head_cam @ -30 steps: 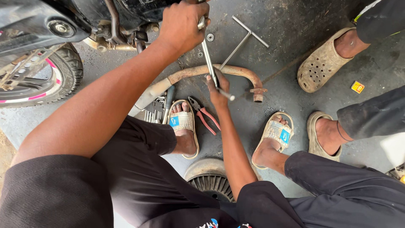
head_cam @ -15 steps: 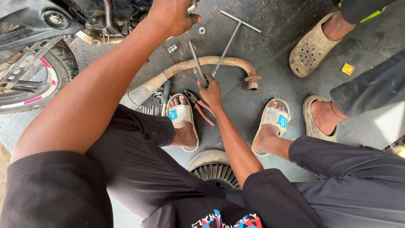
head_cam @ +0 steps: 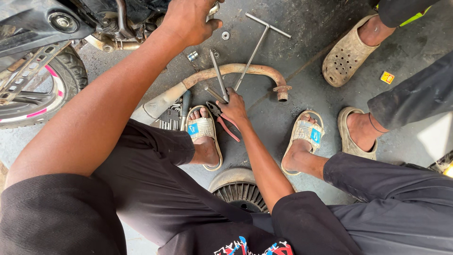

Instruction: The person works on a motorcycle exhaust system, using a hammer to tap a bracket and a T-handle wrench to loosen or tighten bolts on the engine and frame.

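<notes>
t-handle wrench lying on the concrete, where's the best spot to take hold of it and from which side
Probably the bare middle of the long steel T-handle wrench's shaft, from above. It lies flat, crossbar at the far end; its near tip runs under the rusty curved exhaust pipe beside the right hand, so the lower end is crowded.

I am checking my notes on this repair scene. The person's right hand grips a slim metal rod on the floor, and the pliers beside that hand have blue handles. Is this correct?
Not quite: the head view shows the pliers beside the right hand have red handles, not blue. The rest holds: that hand grips a slim metal rod on the floor.
</notes>
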